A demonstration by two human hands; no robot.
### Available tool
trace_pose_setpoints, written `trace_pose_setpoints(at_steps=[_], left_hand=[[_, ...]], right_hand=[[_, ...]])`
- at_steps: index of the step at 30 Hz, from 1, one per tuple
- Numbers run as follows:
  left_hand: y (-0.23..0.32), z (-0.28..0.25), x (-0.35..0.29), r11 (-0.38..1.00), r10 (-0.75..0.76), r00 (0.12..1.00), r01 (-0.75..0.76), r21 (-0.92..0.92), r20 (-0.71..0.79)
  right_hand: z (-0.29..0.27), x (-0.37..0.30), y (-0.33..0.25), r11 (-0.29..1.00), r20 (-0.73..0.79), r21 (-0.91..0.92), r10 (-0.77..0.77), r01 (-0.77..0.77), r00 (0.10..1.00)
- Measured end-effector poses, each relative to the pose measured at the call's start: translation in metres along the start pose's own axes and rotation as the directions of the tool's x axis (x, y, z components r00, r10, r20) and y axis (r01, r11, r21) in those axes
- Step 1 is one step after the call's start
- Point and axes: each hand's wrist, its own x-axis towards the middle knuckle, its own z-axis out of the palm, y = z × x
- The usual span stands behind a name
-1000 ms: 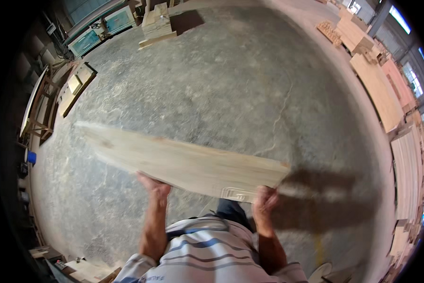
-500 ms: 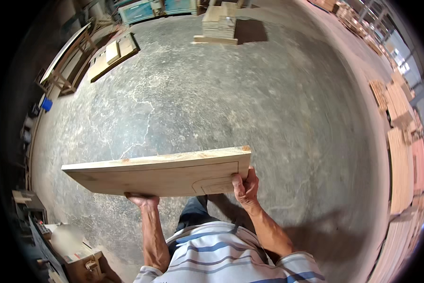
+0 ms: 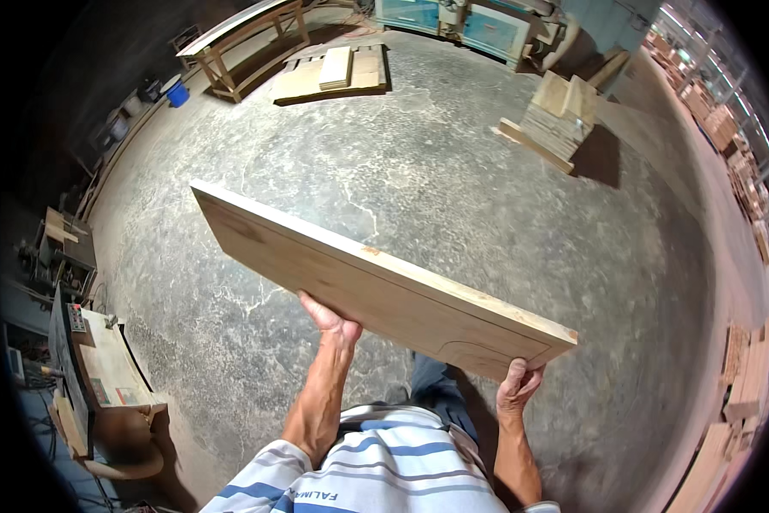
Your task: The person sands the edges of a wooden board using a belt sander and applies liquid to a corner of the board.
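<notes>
While the person stands over the bare concrete floor (image 3: 256,256), a long pale wooden board (image 3: 376,282) hangs in front of their waist, clear of the ground, slanting from the far left down to the near right. Its broad face tips toward the wearer, and thin curved lines mark it close to the right end. From here I see the left hand (image 3: 331,323) under the lower long edge, around the middle of the length, so a good stretch of wood runs out beyond it to the left; its fingers pass out of sight behind the board, and I can't tell how tightly they close. The right hand (image 3: 519,383) pinches the near right corner, thumb against the face, the wood lying just above the palm.

Behind the forearms is a striped shirt (image 3: 393,457). Farther out, a stack of boards (image 3: 559,111) sits on the floor ahead to the right, and a flat panel (image 3: 299,81) bearing shorter planks lies ahead to the left, near a wooden table (image 3: 247,26) and a blue bucket (image 3: 176,92).
</notes>
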Motion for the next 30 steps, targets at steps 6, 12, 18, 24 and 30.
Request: trace_pose_setpoints(at_steps=[6, 12, 18, 24, 30], left_hand=[[-0.005, 0.083, 0.111, 0.994, 0.086, 0.996, -0.084, 0.064, -0.029], [0.001, 0.132, 0.224, 0.99, 0.141, 0.989, -0.14, -0.029, 0.048], [-0.025, 0.208, 0.343, 0.982, 0.167, 0.981, -0.155, -0.112, 0.103], [-0.062, 0.298, 0.478, 0.995, 0.098, 0.992, -0.096, -0.019, 0.081], [-0.109, 0.419, 0.572, 0.987, -0.106, 0.993, 0.111, 0.117, -0.05]], right_hand=[[0.092, 0.111, 0.038, 0.997, -0.033, 0.059, -0.058, 0.059, 0.998], [0.162, 0.225, 0.08, 0.948, 0.129, 0.096, 0.291, -0.304, 0.948], [0.241, 0.347, 0.08, 0.997, 0.078, 0.03, 0.071, -0.074, 0.994], [0.302, 0.454, 0.129, 0.953, -0.132, -0.28, 0.081, -0.115, 0.988], [0.353, 0.582, 0.115, 0.97, -0.243, -0.137, 0.164, -0.201, 0.956]])
